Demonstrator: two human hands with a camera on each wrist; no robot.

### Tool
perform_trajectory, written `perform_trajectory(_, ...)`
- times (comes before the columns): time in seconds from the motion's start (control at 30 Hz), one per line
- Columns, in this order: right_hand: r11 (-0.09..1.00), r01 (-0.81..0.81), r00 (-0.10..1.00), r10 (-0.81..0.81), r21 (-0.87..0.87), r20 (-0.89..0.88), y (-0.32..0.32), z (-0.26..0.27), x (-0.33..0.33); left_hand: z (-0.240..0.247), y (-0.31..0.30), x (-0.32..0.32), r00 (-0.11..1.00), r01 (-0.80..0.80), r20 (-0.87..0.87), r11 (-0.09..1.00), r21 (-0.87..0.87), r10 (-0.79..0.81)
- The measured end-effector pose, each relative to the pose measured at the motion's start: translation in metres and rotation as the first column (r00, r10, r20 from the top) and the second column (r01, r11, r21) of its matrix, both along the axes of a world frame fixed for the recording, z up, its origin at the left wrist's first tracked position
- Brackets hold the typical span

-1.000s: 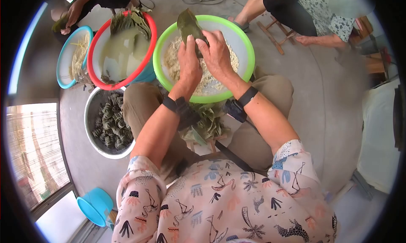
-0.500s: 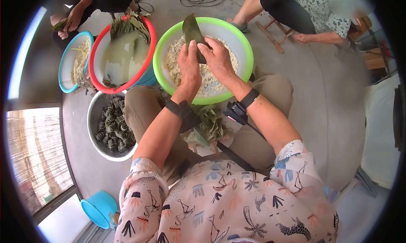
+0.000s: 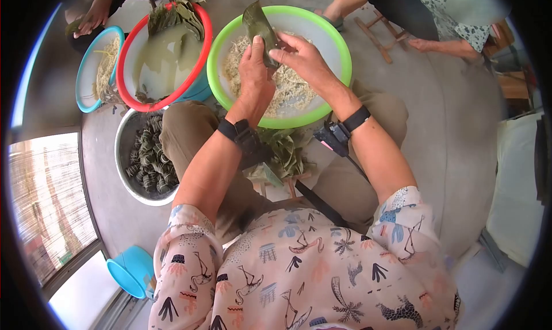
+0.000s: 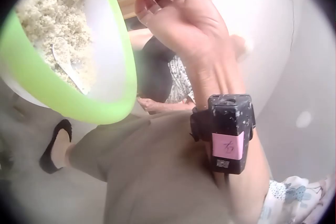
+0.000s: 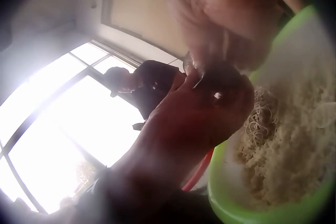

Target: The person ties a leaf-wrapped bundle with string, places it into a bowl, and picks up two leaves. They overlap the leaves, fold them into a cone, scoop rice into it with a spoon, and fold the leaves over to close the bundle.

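A broad dark green leaf (image 3: 257, 26) is held up between both hands over the green-rimmed basin (image 3: 344, 60), its upper part bent into a trough. My left hand (image 3: 256, 74) grips its lower left side, thumb along the leaf. From the right, my right hand (image 3: 307, 60) pinches the lower edge with thumb and fingers. In the left wrist view the right palm (image 4: 189, 27) faces the camera, the leaf a thin dark strip above it. Loose white rice (image 3: 290, 91) fills much of the basin, with thin strings (image 5: 260, 116) and a white spoon (image 4: 69, 69) lying in it.
Left of the basin stand a red-rimmed tub (image 3: 120, 80) of cloudy water and leaves, and a blue-rimmed basin (image 3: 79, 91). Tied leaf parcels (image 3: 150, 157) fill a metal bowl (image 3: 122, 177) by my left knee. Leaves (image 3: 284, 152) lie on a stool between my knees. Two people sit opposite.
My right hand and forearm have shifted right, the fingers now at the leaf's side. The leaf stays in both hands. The view has tipped, so the basins appear higher.
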State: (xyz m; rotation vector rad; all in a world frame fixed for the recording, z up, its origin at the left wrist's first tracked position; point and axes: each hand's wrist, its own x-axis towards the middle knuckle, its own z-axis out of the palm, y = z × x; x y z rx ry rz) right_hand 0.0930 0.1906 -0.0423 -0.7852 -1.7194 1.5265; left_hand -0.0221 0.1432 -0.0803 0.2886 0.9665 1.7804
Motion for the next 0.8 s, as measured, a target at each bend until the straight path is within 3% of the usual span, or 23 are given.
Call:
perform_trajectory(0.1,0.990,-0.126,0.989,0.121,0.058,0.083,0.002,-0.006,0.001,0.003,-0.004,-0.003,0.999,0.045,0.032,0.999,-0.028,-0.044)
perform_trajectory(0.2,0.980,-0.090,0.984,0.060,0.175,0.170,0.003,-0.018,-0.001,-0.005,0.001,-0.004,0.999,0.015,0.048,0.999,-0.036,-0.013)
perform_trajectory(0.27,0.911,0.017,0.951,-0.142,0.411,0.275,-0.001,-0.021,-0.004,-0.010,0.004,-0.005,0.998,-0.019,0.067,1.000,-0.023,0.021)
perform_trajectory(0.4,0.901,-0.041,0.902,-0.153,0.433,0.404,-0.004,-0.010,-0.005,-0.003,0.001,-0.006,0.995,-0.078,0.061,0.996,-0.039,0.081)
perform_trajectory(0.47,0.994,-0.108,0.990,0.109,-0.019,0.094,0.003,0.006,0.001,0.008,-0.003,-0.007,0.970,-0.104,-0.220,0.995,-0.008,0.100)
perform_trajectory(0.5,0.993,-0.115,0.988,0.115,-0.009,0.099,0.006,0.008,0.003,0.009,-0.004,-0.008,0.971,-0.111,-0.215,0.994,0.002,0.109)
perform_trajectory(0.53,0.992,-0.101,0.994,0.103,-0.080,0.027,0.009,0.010,0.005,0.009,-0.004,-0.010,0.853,-0.146,-0.501,0.988,0.038,0.146)
perform_trajectory(0.57,0.985,-0.089,0.996,0.083,-0.150,-0.043,0.012,0.012,0.008,0.010,-0.002,-0.009,0.652,-0.170,-0.737,0.982,0.084,0.176)
perform_trajectory(0.6,0.976,-0.109,0.992,0.093,-0.187,-0.088,0.013,0.012,0.009,0.015,0.002,-0.002,0.693,-0.212,-0.662,0.958,0.191,0.285)
perform_trajectory(0.7,0.964,-0.162,0.979,0.131,-0.211,-0.155,0.015,0.014,0.009,0.027,-0.006,0.004,0.699,-0.200,-0.644,0.949,0.244,0.313)
perform_trajectory(0.77,0.959,-0.160,0.975,0.116,-0.232,-0.190,0.009,0.016,0.008,0.030,-0.011,0.002,0.678,-0.214,-0.665,0.949,0.232,0.315)
perform_trajectory(0.8,0.958,-0.153,0.970,0.100,-0.241,-0.221,0.008,0.017,0.007,0.031,-0.013,0.000,0.617,-0.205,-0.727,0.953,0.222,0.301)
